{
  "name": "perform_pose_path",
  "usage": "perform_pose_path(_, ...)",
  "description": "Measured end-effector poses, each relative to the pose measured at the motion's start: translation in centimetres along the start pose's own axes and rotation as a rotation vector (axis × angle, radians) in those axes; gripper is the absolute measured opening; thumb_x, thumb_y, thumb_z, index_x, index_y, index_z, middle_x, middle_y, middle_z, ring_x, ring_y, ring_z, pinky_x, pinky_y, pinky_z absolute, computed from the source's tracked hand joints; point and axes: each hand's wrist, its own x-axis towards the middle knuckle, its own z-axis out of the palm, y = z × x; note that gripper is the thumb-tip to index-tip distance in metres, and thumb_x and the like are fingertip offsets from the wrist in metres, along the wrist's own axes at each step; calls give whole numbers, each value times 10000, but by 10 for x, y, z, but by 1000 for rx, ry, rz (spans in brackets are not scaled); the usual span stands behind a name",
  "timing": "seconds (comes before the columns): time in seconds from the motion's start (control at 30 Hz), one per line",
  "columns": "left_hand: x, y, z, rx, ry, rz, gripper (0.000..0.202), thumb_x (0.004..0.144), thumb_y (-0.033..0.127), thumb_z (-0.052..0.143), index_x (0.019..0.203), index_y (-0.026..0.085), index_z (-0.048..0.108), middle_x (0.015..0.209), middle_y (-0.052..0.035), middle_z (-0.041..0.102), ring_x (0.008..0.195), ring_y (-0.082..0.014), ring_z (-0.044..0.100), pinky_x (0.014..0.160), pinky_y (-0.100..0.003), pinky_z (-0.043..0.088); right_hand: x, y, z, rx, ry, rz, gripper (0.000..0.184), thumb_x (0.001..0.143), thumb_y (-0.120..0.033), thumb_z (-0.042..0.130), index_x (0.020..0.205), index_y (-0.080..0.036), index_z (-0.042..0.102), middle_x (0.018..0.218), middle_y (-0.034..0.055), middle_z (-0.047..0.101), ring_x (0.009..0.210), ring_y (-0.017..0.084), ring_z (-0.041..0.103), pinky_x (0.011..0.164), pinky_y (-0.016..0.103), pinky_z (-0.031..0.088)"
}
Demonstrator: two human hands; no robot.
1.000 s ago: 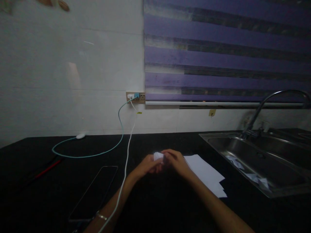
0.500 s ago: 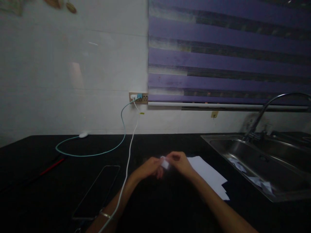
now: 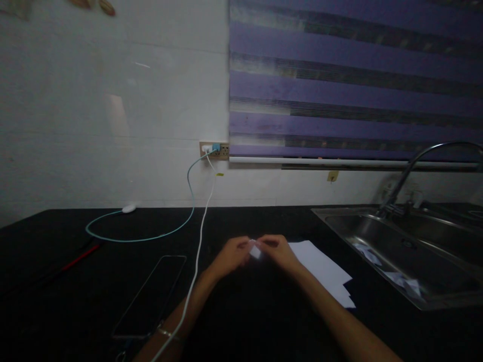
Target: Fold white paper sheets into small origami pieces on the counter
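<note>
A small folded piece of white paper (image 3: 255, 251) is held up between both hands over the dark countertop. My left hand (image 3: 234, 253) pinches its left edge with thumb and fingers. On the other side, my right hand (image 3: 278, 251) grips its upper right edge, fingers curled. The fingertips cover part of the folds. Several white paper sheets (image 3: 320, 271) lie in a loose stack just right of my right hand, partly behind my forearm.
A phone (image 3: 151, 296) lies left of my left forearm. The white cable (image 3: 199, 241) runs over that forearm from the wall socket (image 3: 214, 150). Folded paper pieces (image 3: 403, 282) rest along the near edge of the steel sink (image 3: 433, 304), under a curved faucet (image 3: 409, 173).
My left hand's fingers have shifted up and closed in on the paper's top edge; its lower fingers have curled in. My right hand keeps its grip nearly in place.
</note>
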Motion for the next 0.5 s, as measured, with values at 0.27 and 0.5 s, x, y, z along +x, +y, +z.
perform_pose_path(0.27, 6, 0, -5, -91, 119, 12, 411, 866, 479, 511, 897, 116, 700, 664, -29, 632, 454, -96, 554, 415, -183, 353, 4, 2, 4, 236, 241, 107, 360, 633, -446, 762, 808, -136, 708, 671, 28, 659, 541, 136, 593, 513, 265, 521)
perform_pose_path(0.5, 6, 1, -6, -240, 229, 5, 445, 824, 468, 580, 1062, 107, 684, 796, -97, 678, 573, -156, 650, 360, -165, 348, 7, 5, 1, 292, 353, 43, 368, 614, -443, 781, 819, -143, 719, 818, 68, 709, 719, 209, 667, 688, 337, 567)
